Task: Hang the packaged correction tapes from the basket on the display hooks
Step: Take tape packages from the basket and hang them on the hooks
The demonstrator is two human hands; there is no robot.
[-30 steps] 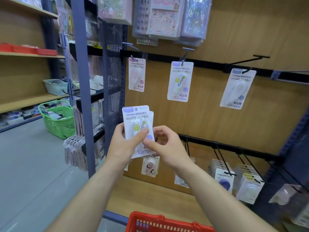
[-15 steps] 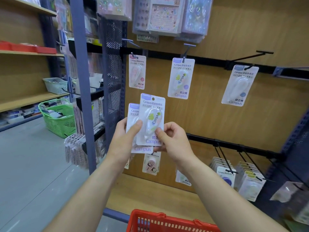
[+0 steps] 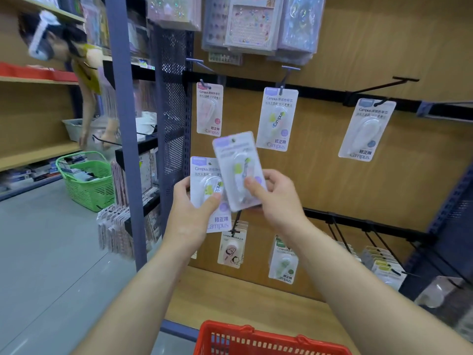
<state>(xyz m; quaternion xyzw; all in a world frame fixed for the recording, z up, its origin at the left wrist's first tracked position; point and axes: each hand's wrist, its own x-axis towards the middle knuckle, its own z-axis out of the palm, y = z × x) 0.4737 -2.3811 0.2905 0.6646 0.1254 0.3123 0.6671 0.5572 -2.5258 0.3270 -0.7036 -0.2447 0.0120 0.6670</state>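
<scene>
While standing before the wooden display wall, reaches both forearms up and forward from the bottom edge of the head view, elbows low, wrists close together. Grips one packaged correction tape point(image 3: 202, 175) in the left hand point(image 3: 189, 216): thumb laid across the clear blister, fingers curled behind the card, card upright. Pinches a second packaged tape point(image 3: 235, 160) in the right hand point(image 3: 280, 198): thumb pressed on the front of the lower half, fingers wrapped behind, card tilted with its top leaning left, and blurred. Holds the second card in front of the first, overlapping its right edge, below the upper rail's display hooks point(image 3: 284, 79) and apart from them. Faces three hung tapes point(image 3: 276, 119) on that rail, with more carded items on a lower rail point(image 3: 371, 227). Stands over a red basket point(image 3: 256, 336) at the bottom edge, between the forearms. Shares the aisle with a green basket point(image 3: 87, 180) on the floor at left and another person point(image 3: 87, 80) bending toward a shelf.
</scene>
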